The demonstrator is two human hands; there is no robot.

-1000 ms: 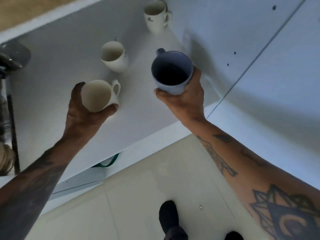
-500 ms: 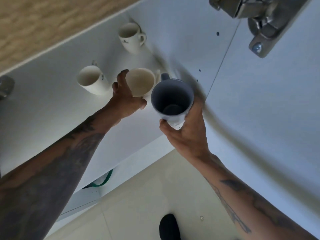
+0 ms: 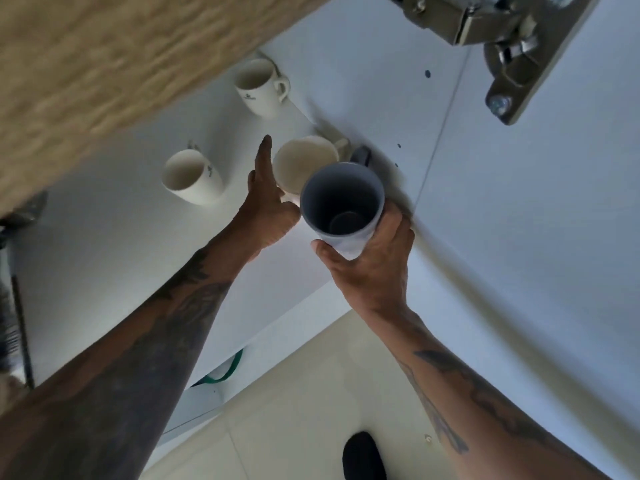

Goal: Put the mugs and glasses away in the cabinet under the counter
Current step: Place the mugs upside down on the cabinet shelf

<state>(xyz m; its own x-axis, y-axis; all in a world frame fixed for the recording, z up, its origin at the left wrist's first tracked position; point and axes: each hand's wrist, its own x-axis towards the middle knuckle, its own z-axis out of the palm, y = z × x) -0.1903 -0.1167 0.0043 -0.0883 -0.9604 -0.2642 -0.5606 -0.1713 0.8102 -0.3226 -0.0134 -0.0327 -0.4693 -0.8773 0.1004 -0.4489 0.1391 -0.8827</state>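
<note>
Your right hand (image 3: pixel 367 268) gripped the blue mug (image 3: pixel 343 202); your left hand (image 3: pixel 268 206), fingers straightened, seemingly touched the cream mug (image 3: pixel 304 161) beside 2 others.

Shelf (image 3: pixel 104 271) inside the cabinet — front half bare, open approach from the floor side. Back right corner crowded: cream mug (image 3: pixel 304 161) under the left hand (image 3: pixel 266 206), blue mug (image 3: pixel 343 202) in the right hand (image 3: pixel 367 268) just beside it. Two white mugs further in, one at mid-left (image 3: pixel 194 181), one at the back (image 3: pixel 259 88), a clear gap between them. Overhead, the wooden countertop edge (image 3: pixel 104 64); at right, the door hinge (image 3: pixel 485 39) juts out.
</note>
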